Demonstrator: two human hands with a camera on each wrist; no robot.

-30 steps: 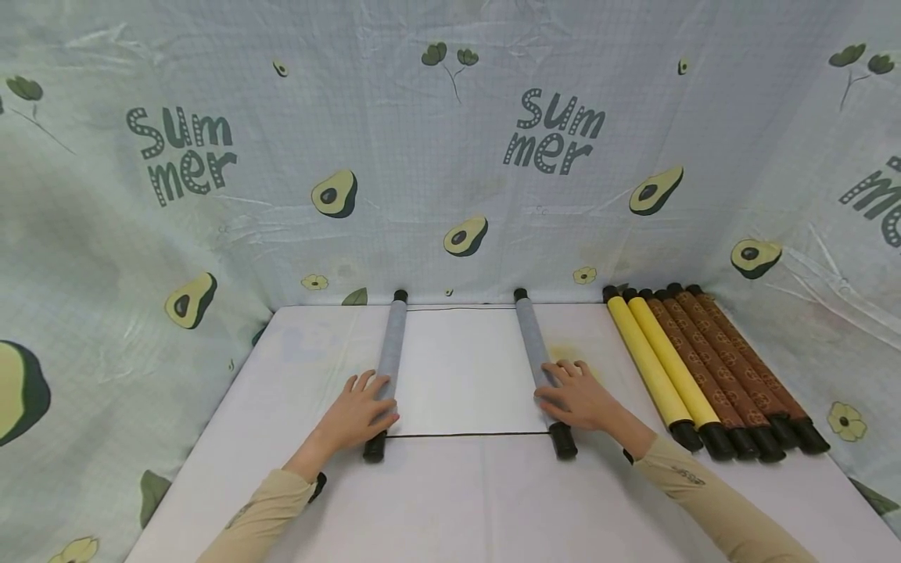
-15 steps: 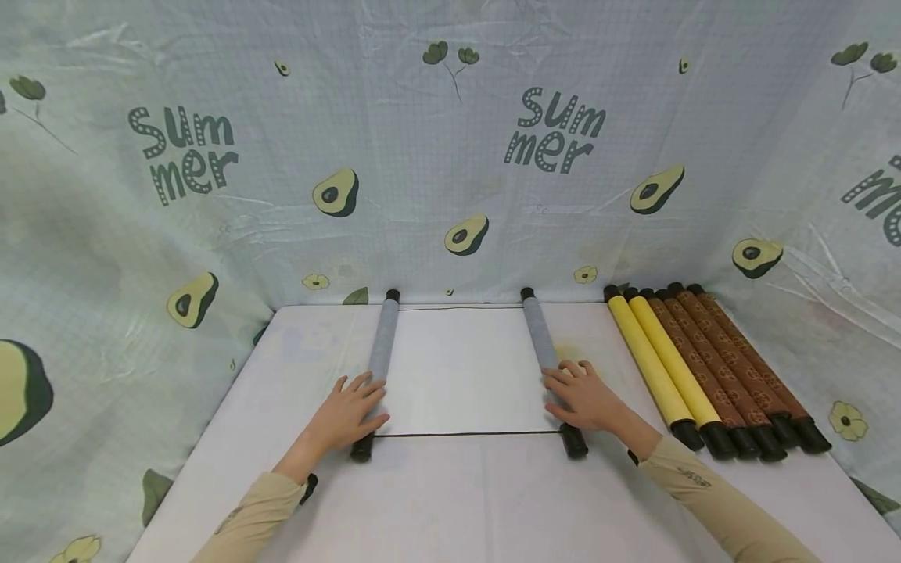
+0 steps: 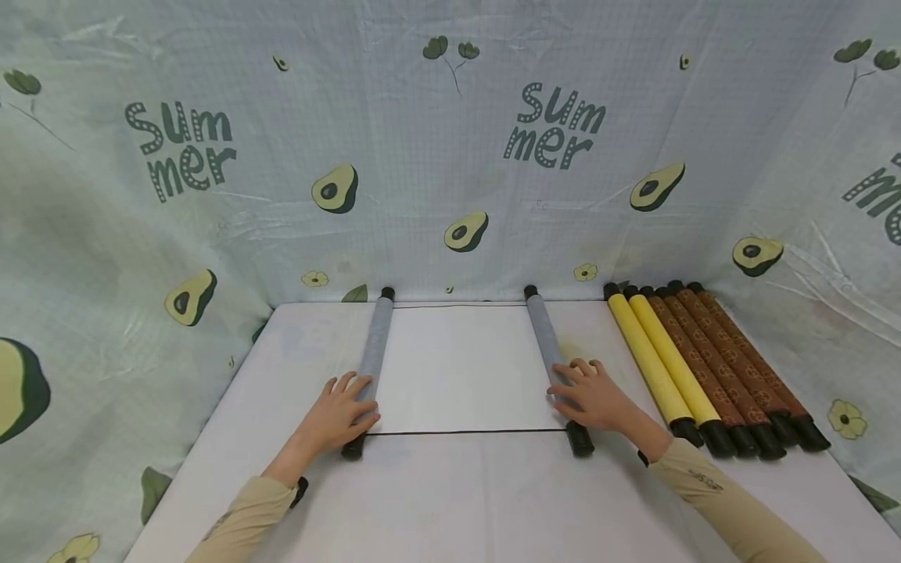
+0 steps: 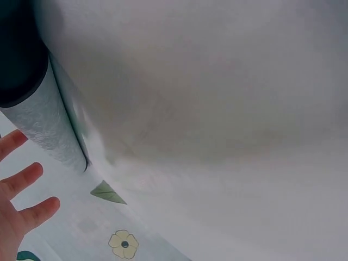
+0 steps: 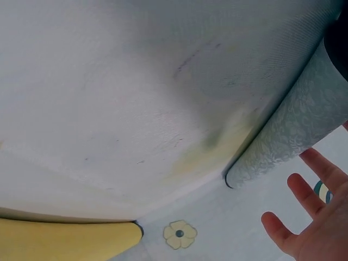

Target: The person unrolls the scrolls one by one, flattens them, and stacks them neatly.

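Observation:
A scroll with a white sheet (image 3: 464, 367) lies unrolled on the table between two grey rollers with black end caps. On the left roller (image 3: 378, 332) rests my left hand (image 3: 334, 418), its fingers spread over the near half. The right roller (image 3: 542, 328) has my right hand (image 3: 594, 395) on it in the same way, fingers apart and slightly bent. Both wrist views show a pale leafy pattern on the left roll (image 4: 46, 125) and the right roll (image 5: 293, 125). Parts of each roller are hidden under the hands.
To the right, two yellow rolled scrolls (image 3: 649, 356) and several brown patterned scrolls (image 3: 725, 356) lie side by side, all with black ends. A cloth printed with avocados (image 3: 464, 231) hangs behind the white table (image 3: 436, 500) and along its sides.
The two hands and rollers have moved apart, left one leftward, right one rightward. More of the white sheet shows between them. The yellow and brown scrolls stayed put.

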